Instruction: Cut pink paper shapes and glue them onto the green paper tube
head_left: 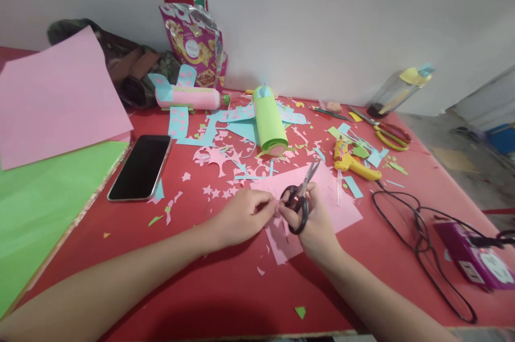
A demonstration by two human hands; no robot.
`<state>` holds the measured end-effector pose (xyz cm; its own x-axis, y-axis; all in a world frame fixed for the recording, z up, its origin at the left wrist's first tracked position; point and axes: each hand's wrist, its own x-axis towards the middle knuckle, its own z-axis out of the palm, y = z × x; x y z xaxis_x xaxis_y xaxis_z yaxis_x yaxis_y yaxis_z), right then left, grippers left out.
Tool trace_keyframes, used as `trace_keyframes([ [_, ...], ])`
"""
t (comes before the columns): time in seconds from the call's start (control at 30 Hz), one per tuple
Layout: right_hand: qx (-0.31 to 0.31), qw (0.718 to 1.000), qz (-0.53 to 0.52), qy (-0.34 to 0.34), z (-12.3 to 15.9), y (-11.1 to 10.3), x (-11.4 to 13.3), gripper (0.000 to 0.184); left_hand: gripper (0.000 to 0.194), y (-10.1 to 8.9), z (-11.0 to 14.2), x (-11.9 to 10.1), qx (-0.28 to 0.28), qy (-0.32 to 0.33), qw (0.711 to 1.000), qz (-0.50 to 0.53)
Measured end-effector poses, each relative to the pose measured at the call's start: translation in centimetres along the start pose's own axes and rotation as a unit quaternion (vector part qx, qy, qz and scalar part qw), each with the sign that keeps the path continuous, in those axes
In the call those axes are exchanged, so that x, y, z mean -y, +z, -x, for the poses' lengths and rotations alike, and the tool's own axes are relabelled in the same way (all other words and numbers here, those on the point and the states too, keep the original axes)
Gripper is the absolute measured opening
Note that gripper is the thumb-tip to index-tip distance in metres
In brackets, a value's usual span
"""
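My left hand (243, 217) is closed, thumb and forefinger pinching a small piece of pink paper (277, 210). Close beside it, my right hand (318, 229) holds black-handled scissors (309, 174), blades pointing up and away. The tips of its thumb and forefinger meet at the same pink piece, whose exact shape is too small to tell. Beneath both hands lies a pink paper sheet (346, 217) on the red table (225, 288). Several small pink paper stars (215, 193) lie just beyond my left hand.
Paper scraps surround a green paper-covered tube with blue wings (270, 122) and a pink bottle model (189, 98). A yellow glue gun (356, 164) with its cord lies right, near a purple power strip (475, 256). Left are a phone (140, 167) and pink sheets (60, 100).
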<state>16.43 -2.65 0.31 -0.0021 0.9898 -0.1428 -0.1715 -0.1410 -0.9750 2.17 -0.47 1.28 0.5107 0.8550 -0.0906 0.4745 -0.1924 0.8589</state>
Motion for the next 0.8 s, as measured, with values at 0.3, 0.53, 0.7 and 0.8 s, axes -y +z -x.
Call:
trace_keyframes([
  [0.3,-0.003,1.0,-0.004,-0.001,0.1,0.1,0.2,0.034,0.03,-3.5,-0.3,0.0,0.082,-0.023,0.991,-0.101],
  [0.53,0.004,1.0,0.0,0.001,0.3,0.2,0.1,0.035,0.026,-9.2,-0.3,1.7,0.141,-0.097,0.919,-0.355],
  [0.7,0.004,1.0,0.02,0.0,0.3,0.2,0.1,0.035,0.024,-10.5,-0.3,2.4,0.212,-0.224,0.89,-0.335],
  [0.8,0.008,1.0,0.03,-0.002,0.3,0.2,0.1,0.035,0.028,-10.7,-0.4,2.5,0.221,-0.231,0.884,-0.341],
])
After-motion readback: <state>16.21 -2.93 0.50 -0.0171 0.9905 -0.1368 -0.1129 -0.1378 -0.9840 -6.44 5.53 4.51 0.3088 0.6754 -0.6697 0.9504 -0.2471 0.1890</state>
